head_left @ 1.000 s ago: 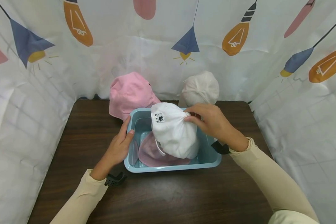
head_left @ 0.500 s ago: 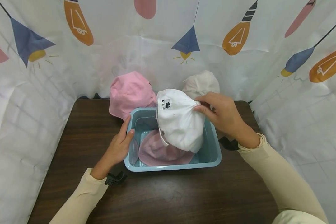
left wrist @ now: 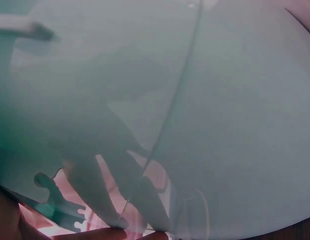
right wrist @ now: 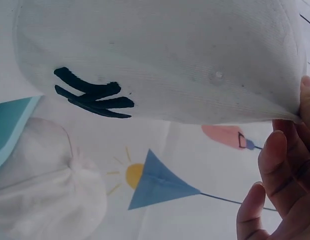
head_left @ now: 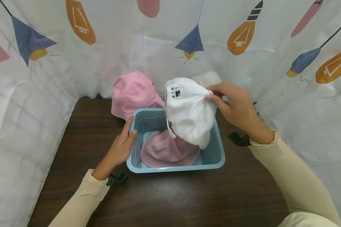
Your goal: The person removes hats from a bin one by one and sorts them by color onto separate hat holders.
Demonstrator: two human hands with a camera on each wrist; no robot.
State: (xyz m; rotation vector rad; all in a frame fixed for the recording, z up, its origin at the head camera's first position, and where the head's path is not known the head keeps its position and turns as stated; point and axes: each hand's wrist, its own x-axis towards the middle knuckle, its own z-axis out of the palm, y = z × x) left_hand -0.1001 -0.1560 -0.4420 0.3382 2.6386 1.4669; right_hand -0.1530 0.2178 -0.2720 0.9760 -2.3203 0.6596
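My right hand point(head_left: 236, 102) pinches the crown top of a white baseball cap point(head_left: 187, 110) between thumb and fingers. The cap hangs tilted over the right part of a light blue plastic basin point(head_left: 173, 169), its small MLB patch facing up. At the basin's left wall, my left hand point(head_left: 119, 146) grips the rim, thumb on top and fingers along the outside. Inside the basin lies a dusty pink hat point(head_left: 162, 151), partly covered by the white cap. In the right wrist view, dark embroidery point(right wrist: 92, 95) shows on the white cap point(right wrist: 160, 55).
Behind the basin, a bright pink cap point(head_left: 133, 90) sits at the back left of the dark wooden table point(head_left: 170, 198). A cream cap point(head_left: 211, 77) stands at the back right, mostly hidden by the white one. Printed white curtains point(head_left: 147, 47) enclose the back and sides.
My right hand has raised the white cap up and to the right, uncovering more of the dusty pink hat and covering more of the cream cap. My left hand has stayed on the rim.
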